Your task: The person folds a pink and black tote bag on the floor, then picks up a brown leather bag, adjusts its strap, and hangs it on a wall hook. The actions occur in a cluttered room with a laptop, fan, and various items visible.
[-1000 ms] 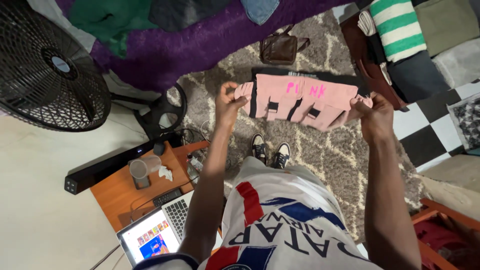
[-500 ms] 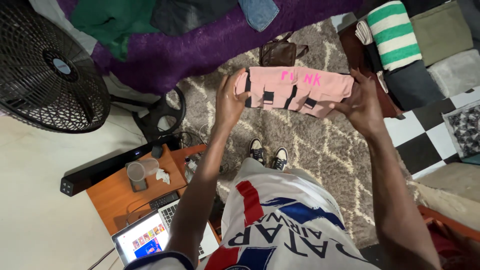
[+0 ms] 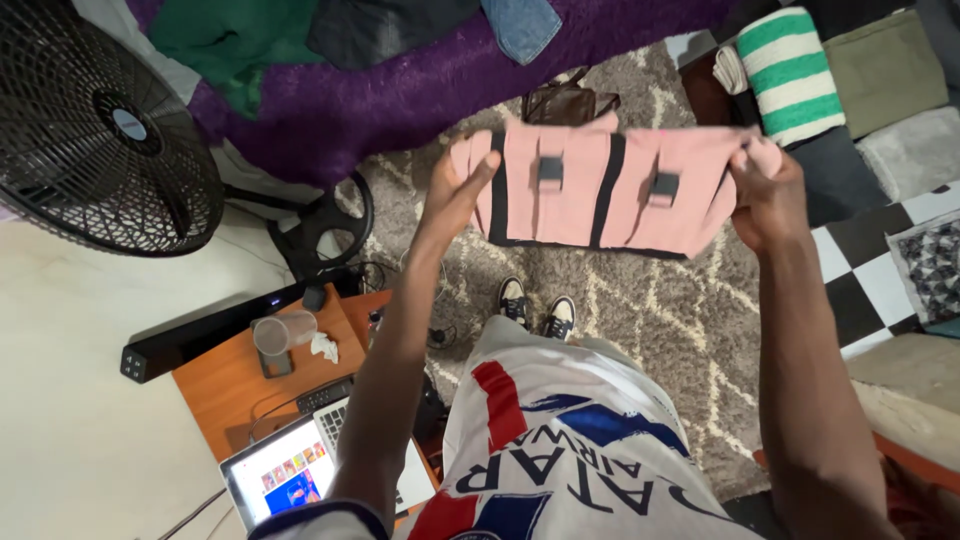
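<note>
Head view, looking straight down your body. Your left hand (image 3: 455,190) pinches the left edge of a pink garment (image 3: 600,190), fingers curled shut over the cloth. Your right hand (image 3: 768,195) is closed on the right edge, a bunch of pink fabric showing above the knuckles. The garment hangs stretched flat between both hands, in the air above the grey patterned rug (image 3: 650,300), level and spread wide. It has black vertical stripes, a black lower hem and two small dark tabs on its face.

Below the garment, your two dark sneakers (image 3: 538,305) with white toes stand on the rug. A brown leather bag (image 3: 565,100) lies on the rug just beyond the garment's top edge, partly hidden by it.

To your left: a black standing fan (image 3: 100,130), its base near the rug's edge. A black speaker bar (image 3: 215,335) lies beside a small wooden counter (image 3: 230,390), which carries a clear plastic cup (image 3: 283,332), a crumpled tissue (image 3: 322,347) and an open laptop (image 3: 300,465) with a lit screen.

Far side: purple blanket (image 3: 400,80) with green and dark clothes on it. To your right: a stack of folded clothes, a green-and-white striped piece (image 3: 790,75) on top, next to black-and-white checkered floor (image 3: 870,270).
</note>
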